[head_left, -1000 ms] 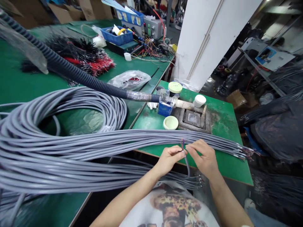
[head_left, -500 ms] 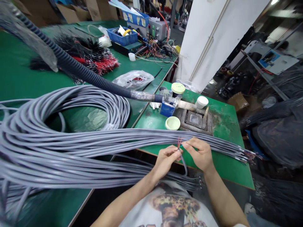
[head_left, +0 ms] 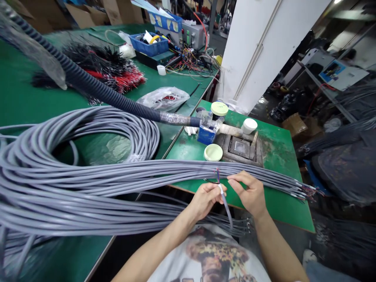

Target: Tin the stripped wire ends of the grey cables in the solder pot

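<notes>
My left hand (head_left: 207, 199) pinches the stripped end of one grey cable (head_left: 226, 205), its thin coloured wires sticking up above my thumb. My right hand (head_left: 249, 192) hovers just to the right with fingers curled near those wires; whether it touches them I cannot tell. Both hands sit over the front edge of the small green table (head_left: 276, 149). A thick bundle of grey cables (head_left: 88, 188) runs from a coil at the left across to the right, ending in stripped tips (head_left: 305, 190).
Behind my hands a metal fixture (head_left: 241, 147) is set in the table, with a blue box (head_left: 205, 135), a pale green lid (head_left: 213, 152) and white jars. A black corrugated hose (head_left: 96, 90) crosses from upper left. Red-black wire bundles (head_left: 111, 74) lie on the far bench.
The cable end tilted slightly left in my left hand, and my right hand's fingers drew a little away from the coloured wires. The view shifted slightly.
</notes>
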{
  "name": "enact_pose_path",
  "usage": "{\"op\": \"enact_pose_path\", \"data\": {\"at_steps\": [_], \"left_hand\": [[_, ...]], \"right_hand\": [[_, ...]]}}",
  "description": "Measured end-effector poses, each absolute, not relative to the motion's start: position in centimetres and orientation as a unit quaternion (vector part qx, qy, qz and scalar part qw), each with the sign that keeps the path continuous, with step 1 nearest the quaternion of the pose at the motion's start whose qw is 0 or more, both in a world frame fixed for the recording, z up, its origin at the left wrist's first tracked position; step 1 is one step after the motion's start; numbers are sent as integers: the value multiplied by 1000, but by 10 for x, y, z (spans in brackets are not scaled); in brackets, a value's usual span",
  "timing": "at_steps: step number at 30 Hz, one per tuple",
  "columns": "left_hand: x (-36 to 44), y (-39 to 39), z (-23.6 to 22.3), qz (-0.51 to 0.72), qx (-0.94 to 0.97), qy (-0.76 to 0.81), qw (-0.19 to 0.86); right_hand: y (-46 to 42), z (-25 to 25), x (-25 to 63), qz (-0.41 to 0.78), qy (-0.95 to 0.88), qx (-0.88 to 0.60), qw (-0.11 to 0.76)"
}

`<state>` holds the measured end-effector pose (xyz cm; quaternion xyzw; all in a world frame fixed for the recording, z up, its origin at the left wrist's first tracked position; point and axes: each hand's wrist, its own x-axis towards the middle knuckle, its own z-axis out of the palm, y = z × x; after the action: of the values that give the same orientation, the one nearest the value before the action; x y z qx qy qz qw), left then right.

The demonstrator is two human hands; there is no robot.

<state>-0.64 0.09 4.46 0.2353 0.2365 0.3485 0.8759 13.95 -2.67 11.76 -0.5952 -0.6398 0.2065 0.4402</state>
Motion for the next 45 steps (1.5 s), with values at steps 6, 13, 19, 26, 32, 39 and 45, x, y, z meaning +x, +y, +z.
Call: {"op": "enact_pose_path", "data": {"at_steps": [6, 13, 19, 26, 32, 39, 45], "left_hand": [[-9, -2, 44, 334, 246, 220, 883], [-8, -4, 40, 346, 268, 234, 868], [-6, -6, 39, 362, 307, 215, 854], [-9, -4, 43, 361, 287, 231, 857], [-7, -6, 38, 357, 328, 214, 848], [-6, -9, 34, 355, 373, 191, 836], [-6, -10, 32, 349, 389, 184, 832]], "right_hand": [[-15, 128, 131, 234, -644, -597, 418], [-13, 137, 126, 241, -652, -588, 414], [-13, 133, 124, 260, -641, -590, 416], [-22, 123, 131, 279, -665, -503, 477], [-26, 119, 137, 410, -613, -491, 463], [-23, 116, 141, 426, -548, -546, 469], [-18, 117, 143, 470, -534, -530, 462]]}}
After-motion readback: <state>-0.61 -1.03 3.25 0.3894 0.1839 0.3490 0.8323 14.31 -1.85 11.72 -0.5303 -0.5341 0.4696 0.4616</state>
